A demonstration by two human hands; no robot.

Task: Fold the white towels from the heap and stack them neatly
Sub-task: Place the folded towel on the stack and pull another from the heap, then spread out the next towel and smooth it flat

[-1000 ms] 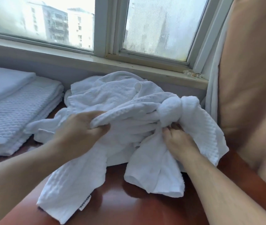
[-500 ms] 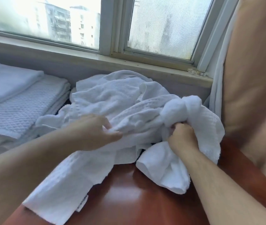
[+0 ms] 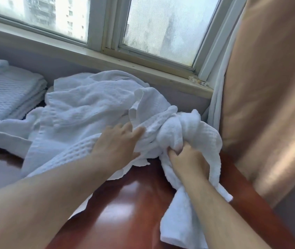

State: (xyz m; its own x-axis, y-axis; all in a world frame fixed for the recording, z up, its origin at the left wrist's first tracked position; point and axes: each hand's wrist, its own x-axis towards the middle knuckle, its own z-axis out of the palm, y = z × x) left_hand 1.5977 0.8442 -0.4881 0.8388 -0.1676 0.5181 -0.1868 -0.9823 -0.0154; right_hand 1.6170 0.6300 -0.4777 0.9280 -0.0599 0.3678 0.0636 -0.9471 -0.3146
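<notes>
Several white towels lie in a crumpled heap (image 3: 89,105) on the shiny red-brown table (image 3: 128,203), close under the window sill (image 3: 143,63). Their cloth is bumpy, with little squares like a waffle, and it is full of folds and wrinkles. At the right side of the heap one bunched towel (image 3: 182,130) is twisted into a round lump, and its loose end hangs down onto the table. The right hand (image 3: 188,162) grips this towel just below the lump, with the fingers curled tight into the cloth. The left hand (image 3: 118,146) lies flat on the heap just beside the lump, its fingers nearly straight and holding nothing. To the left, just beside the heap, sits a stack (image 3: 8,94) of folded towels, flat and neat. Above the pale sill is a foggy window (image 3: 170,24). A smooth tan curtain (image 3: 269,87) hangs on the right.
</notes>
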